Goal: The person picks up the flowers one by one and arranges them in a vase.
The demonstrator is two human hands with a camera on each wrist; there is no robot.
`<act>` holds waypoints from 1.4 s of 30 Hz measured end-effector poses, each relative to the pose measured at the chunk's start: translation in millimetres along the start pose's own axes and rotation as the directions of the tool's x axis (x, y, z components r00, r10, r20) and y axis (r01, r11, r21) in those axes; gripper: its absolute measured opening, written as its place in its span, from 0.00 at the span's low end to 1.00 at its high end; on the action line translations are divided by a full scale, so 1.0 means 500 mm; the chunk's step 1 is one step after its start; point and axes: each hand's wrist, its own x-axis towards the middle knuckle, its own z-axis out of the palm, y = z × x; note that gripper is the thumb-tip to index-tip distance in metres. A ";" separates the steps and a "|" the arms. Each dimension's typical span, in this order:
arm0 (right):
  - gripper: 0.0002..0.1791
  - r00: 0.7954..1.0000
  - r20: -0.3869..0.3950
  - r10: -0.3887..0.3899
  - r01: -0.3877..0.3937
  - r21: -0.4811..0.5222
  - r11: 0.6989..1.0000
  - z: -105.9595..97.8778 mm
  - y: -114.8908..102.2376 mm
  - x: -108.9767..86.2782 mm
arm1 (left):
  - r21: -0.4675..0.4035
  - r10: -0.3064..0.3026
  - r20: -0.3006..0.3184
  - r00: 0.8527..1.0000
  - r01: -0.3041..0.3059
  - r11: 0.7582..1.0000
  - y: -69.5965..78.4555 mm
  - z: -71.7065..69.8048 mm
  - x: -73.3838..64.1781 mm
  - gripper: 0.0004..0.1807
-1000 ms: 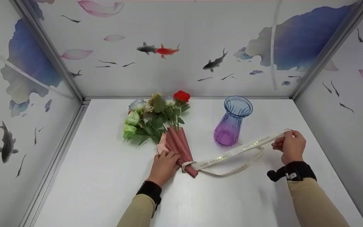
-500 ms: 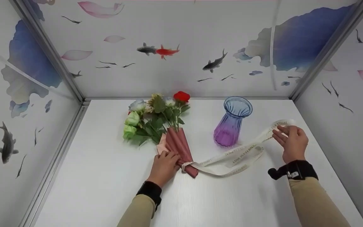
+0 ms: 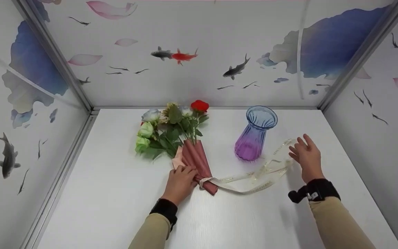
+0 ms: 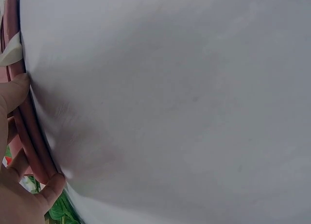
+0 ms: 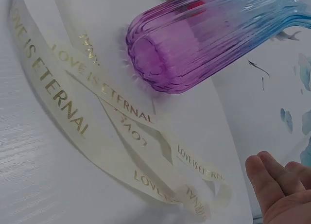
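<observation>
We have the cream ribbon (image 3: 254, 174) looped once around the foot of the bouquet wrap (image 3: 199, 162), but no bow is tied yet; its two tails lie slack on the white table (image 3: 116, 193), trailing toward the purple-blue glass vase (image 3: 253, 138). Our left hand (image 3: 181, 181) rests on the pink wrap, fingers curled over it, pinning it down. Our right hand (image 3: 306, 157) hovers beside the loose tails with straight, spread fingers, holding nothing.

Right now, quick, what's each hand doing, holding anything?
Left hand: grips the bouquet's wrapped stems.
Right hand: open, holding nothing, beside the ribbon.
</observation>
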 end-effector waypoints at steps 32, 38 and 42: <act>0.11 0.751 0.609 -0.257 0.642 -0.579 0.503 0.263 0.180 -0.091 | -0.045 -0.019 0.020 1.000 0.020 0.999 0.002 -0.001 0.000 0.19; 0.06 0.665 0.674 -0.322 0.747 -0.587 0.313 0.280 0.211 -0.112 | -0.043 -0.023 0.024 0.999 0.024 0.999 0.002 0.000 0.000 0.20; 0.05 0.628 0.689 -0.361 0.778 -0.537 0.327 0.286 0.215 -0.122 | -0.033 -0.025 0.033 0.999 0.026 0.999 0.001 -0.001 0.000 0.20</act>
